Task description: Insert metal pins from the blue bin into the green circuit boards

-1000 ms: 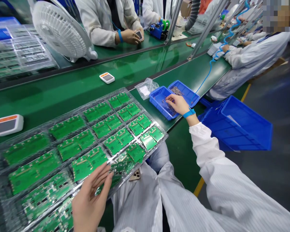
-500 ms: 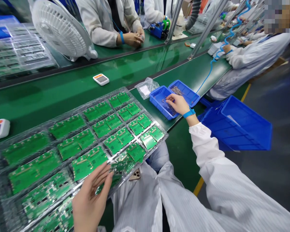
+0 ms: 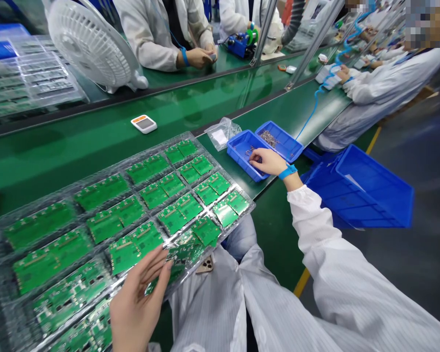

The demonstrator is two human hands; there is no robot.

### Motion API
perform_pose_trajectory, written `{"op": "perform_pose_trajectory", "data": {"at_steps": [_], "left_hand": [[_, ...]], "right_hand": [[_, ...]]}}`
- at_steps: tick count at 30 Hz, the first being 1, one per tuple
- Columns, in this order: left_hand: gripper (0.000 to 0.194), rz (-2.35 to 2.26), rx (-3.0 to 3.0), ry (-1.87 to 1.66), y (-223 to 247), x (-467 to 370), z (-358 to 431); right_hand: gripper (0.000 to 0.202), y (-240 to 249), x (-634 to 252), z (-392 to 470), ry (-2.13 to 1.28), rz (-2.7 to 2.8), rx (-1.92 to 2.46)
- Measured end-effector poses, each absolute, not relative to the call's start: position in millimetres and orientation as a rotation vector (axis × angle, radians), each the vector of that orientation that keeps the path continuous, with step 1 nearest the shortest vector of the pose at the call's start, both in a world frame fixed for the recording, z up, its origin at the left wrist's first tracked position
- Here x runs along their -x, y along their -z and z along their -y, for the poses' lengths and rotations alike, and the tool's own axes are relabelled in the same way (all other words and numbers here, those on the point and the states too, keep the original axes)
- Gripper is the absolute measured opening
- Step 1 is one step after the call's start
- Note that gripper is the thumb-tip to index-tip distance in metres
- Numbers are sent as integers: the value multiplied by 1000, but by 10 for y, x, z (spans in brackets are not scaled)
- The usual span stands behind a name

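My left hand [image 3: 141, 298] is closed on the edge of a green circuit board [image 3: 183, 254], held tilted over the near edge of a clear plastic tray [image 3: 152, 217]. Rows of green circuit boards [image 3: 179, 213] lie in the tray's pockets. My right hand [image 3: 267, 161], with a blue band at the wrist, reaches into the nearer blue bin [image 3: 238, 155], fingers bent together among small metal parts. Whether a part is between those fingertips is hidden. A second blue bin [image 3: 289, 146] behind it holds a heap of small metal parts [image 3: 269, 139].
A clear plastic bag [image 3: 222, 134] lies beside the bins. On the green belt sits a white-and-orange device [image 3: 143, 124]. A large blue crate [image 3: 374, 190] stands right of the table. A white fan [image 3: 91, 46] and co-workers in white coats are across the belt.
My right hand has shifted slightly down and left within the nearer bin, its fingers curling more. The white-and-orange devices have moved left along the belt. My left hand stays put.
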State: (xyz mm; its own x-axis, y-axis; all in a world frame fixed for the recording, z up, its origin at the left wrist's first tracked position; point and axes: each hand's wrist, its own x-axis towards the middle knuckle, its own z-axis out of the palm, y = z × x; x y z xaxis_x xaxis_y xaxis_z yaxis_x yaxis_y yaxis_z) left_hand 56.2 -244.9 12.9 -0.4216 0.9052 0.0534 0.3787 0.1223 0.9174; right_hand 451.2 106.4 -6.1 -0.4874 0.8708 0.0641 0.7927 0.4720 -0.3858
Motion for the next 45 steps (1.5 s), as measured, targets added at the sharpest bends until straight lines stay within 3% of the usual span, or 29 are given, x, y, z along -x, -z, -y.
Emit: {"op": "perform_pose_trajectory", "data": {"at_steps": [6,18,23,26,29,35,45], "left_hand": [[39,-1846,-1299,-1305,-84,-538,2452],[32,-1777,-1438,-1331,88,-430,2398],[14,-1797,-1487,-1350,0,-439,2378],[18,-1798,-1476,-1332,-98,-505,2244],[26,-1722,-1545,-1245,-200,-628,2031],[25,-1634,-1506,-1382,-346,-875,1800],[22,-1685,-1347,-1488,-261,-902,1804]], "right_hand": [[30,96,-4347,-1114,-196,2577,1427],[8,14,-4244,-1049,-265,2378,1556],[27,-167,-4028,-746,-764,1791,1273],[44,-267,-3707,-392,-1049,1654,1074],[47,-318,-3319,-31,-1229,1630,916],[36,-253,-2729,458,-1458,1604,679],[12,-18,-2480,916,-1320,1628,624]]}}
